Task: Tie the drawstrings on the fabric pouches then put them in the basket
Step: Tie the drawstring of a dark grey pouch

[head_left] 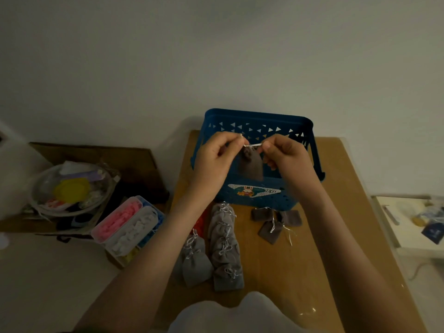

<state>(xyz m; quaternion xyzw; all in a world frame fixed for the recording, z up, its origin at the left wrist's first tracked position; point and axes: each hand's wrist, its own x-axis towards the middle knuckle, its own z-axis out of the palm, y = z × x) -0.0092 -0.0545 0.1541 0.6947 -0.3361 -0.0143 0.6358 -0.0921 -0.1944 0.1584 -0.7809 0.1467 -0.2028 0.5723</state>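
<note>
Nearest the lens: pale clothing (240,316) at the lower edge, with both forearms stretched forward over the counter (336,212). Raised between the two hands and seen against the blue basket (259,115): one grey pouch (251,167), long axis vertical, gathered neck uppermost, body hanging free below the fingers (235,141). Left hand (216,157) and right hand (288,157) level with each other and equally near the pouch. Fingers of each pinched together on one end of the white drawstring (253,145), taut and roughly horizontal between them. Judged mid-tie; basket just beyond and below, so probably only a short forward drop once knotted. On the counter, near side of the basket: a row of grey pouches (224,246) bearing bows and, to the right, three darker pouches (270,230) with loose strings. Knot too small to make out; basket interior largely hidden behind hands and pouch.
</note>
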